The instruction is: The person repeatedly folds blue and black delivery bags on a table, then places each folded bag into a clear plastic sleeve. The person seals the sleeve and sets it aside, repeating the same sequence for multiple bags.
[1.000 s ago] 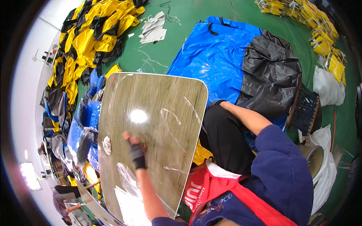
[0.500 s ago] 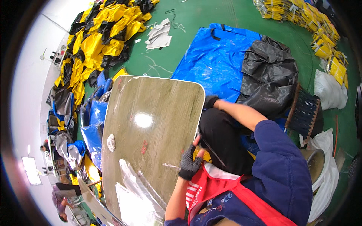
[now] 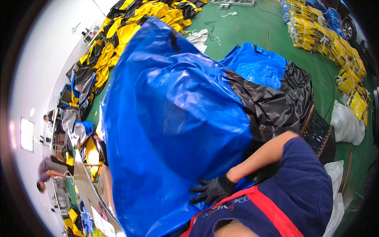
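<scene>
A large glossy blue plastic sheet [image 3: 173,118] with a black section [image 3: 256,98] lies before me, a square patch near its middle. It covers the wood-grain tabletop that showed earlier. My right hand [image 3: 213,190], in a dark fingerless glove, rests on the sheet's near part with its fingers spread. At the sheet's left edge is my left hand [image 3: 103,152], also gloved. Its forearm runs up along that edge, and most of its fingers are hidden or blurred, so its grip cannot be made out.
Another blue and black sheet [image 3: 256,65] lies on the green floor beyond. Yellow and black sheets [image 3: 146,15] are heaped far left; bundled yellow packs [image 3: 316,35] line the right. A white sack [image 3: 347,122] stands right. At left, a person [image 3: 51,170] bends near a second table [image 3: 85,177].
The blue and black sheet has come up from the floor over the tabletop. My right hand has moved nearer onto it; my left hand has gone out to its left edge.
</scene>
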Available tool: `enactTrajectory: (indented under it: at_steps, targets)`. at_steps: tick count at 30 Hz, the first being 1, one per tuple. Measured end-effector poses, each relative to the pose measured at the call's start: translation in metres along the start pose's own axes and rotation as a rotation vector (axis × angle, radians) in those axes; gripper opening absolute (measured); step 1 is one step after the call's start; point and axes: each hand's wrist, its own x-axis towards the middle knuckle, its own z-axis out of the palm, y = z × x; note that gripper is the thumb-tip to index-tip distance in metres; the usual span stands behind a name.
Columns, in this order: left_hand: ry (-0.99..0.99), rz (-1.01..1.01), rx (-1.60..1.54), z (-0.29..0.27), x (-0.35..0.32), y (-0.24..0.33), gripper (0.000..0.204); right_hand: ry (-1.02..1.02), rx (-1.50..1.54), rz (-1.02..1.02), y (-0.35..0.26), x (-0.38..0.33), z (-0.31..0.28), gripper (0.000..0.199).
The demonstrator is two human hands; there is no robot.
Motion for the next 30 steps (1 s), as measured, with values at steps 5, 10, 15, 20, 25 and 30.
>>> enactTrajectory:
  at_steps: [5,10,15,20,25,30]
  targets:
    - [0.419,-0.379,0.544,-0.015,-0.004,-0.007,0.065,-0.127,0.102,-0.017,0.024,0.094,0.073,0.050]
    - [0.841,-0.237,1.273,-0.169,-0.103,-0.071,0.044,-0.531,-0.162,-0.160,0.002,0.164,0.056,0.044]
    - [0.941,-0.555,0.689,-0.090,-0.033,-0.072,0.071,-0.437,0.066,-0.057,0.032,0.148,0.078,0.039]
    - [0.731,0.121,1.427,-0.091,-0.059,-0.073,0.043,-0.131,0.169,-0.020,0.036,0.121,0.011,0.039]
    - [1.136,0.069,1.412,-0.148,-0.208,-0.064,0.042,0.927,-0.507,0.303,0.098,-0.003,-0.131,0.043]
    - [1.437,-0.225,1.615,-0.221,-0.301,-0.082,0.034,0.655,-1.101,1.103,0.261,-0.142,-0.114,0.055]
